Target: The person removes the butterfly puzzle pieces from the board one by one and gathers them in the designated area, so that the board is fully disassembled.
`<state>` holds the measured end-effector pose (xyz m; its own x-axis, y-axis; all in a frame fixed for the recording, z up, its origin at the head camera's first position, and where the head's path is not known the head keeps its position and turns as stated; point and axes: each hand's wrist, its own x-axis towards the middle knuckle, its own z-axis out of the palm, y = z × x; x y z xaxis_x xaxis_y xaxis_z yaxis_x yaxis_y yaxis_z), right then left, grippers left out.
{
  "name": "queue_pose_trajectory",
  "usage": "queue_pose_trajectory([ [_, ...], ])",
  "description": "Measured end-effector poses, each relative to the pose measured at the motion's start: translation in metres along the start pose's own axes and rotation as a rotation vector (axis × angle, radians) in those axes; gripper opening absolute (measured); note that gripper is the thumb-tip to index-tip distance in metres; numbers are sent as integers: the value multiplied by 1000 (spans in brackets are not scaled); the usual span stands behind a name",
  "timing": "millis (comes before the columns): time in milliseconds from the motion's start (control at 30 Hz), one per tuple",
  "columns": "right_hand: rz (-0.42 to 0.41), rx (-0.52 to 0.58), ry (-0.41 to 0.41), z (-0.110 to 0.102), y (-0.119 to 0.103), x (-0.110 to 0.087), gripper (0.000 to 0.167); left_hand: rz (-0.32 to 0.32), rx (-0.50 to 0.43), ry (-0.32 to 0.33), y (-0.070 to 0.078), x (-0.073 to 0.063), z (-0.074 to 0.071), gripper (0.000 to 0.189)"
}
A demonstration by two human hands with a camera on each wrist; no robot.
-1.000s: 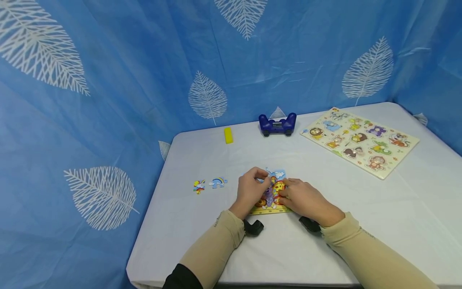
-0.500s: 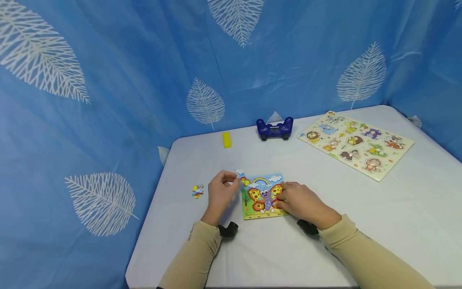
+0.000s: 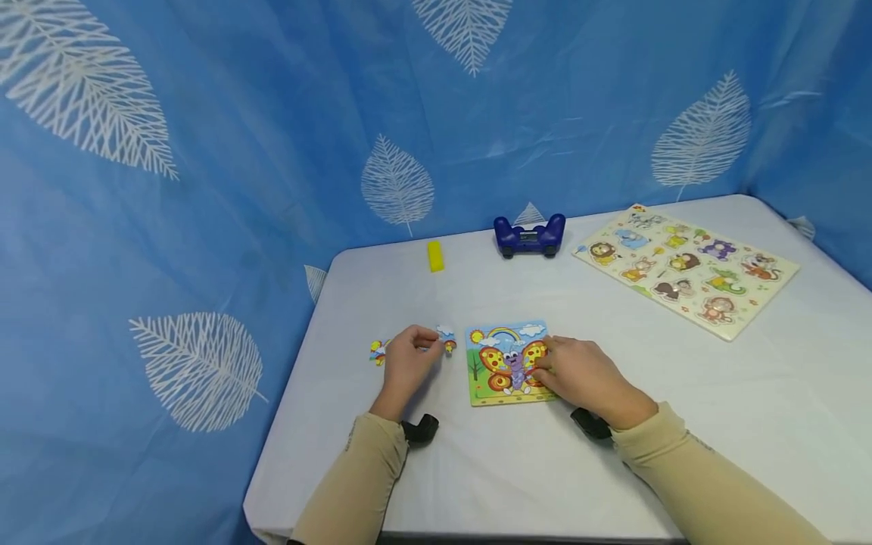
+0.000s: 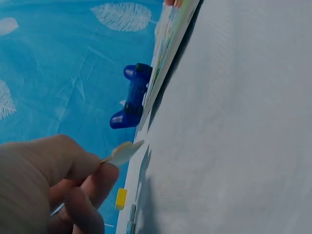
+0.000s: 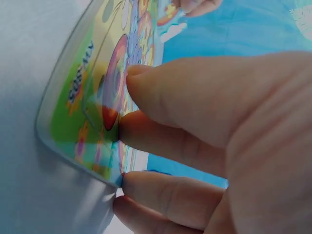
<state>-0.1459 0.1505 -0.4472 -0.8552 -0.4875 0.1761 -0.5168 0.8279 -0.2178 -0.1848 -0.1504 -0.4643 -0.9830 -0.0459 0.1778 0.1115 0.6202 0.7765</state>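
Note:
My left hand (image 3: 409,362) pinches a small puzzle piece (image 3: 446,338), showing a white cloud and a red-and-yellow patch. In the left wrist view the piece (image 4: 124,152) is seen edge-on, clear of the table, between thumb and finger. To its right lies a square butterfly puzzle (image 3: 507,365) with a sun, rainbow and cloud across its top. The right hand (image 3: 582,375) rests on the puzzle's right side; its thumb (image 5: 141,78) and fingers touch the face and edge. Beyond the left hand, another loose piece (image 3: 377,352) is partly hidden by it.
A yellow block (image 3: 435,256) and a blue game controller (image 3: 530,235) sit along the table's back. On the right lies a large animal puzzle board (image 3: 686,266). A blue curtain (image 3: 286,151) with white leaf prints hangs behind the white table (image 3: 518,469).
My left hand has gone from over the butterfly puzzle to its left, carrying a puzzle piece away from the board. The right hand stays at the right side.

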Motion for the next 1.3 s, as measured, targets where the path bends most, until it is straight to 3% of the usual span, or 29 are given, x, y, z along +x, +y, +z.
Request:
queue_pose_trajectory([
  [167,23,17,8,-3,4,-1,19,17,109,-10,3,5,2,8],
  [367,25,41,-17,-4,5,-2,20,-5,225,-30,3,5,3,10],
  [567,18,39,-11,-4,5,-1,20,27,382,-40,5,5,5,15],
  [1300,20,54,-26,-3,4,-1,21,30,507,-70,4,3,6,14],
])
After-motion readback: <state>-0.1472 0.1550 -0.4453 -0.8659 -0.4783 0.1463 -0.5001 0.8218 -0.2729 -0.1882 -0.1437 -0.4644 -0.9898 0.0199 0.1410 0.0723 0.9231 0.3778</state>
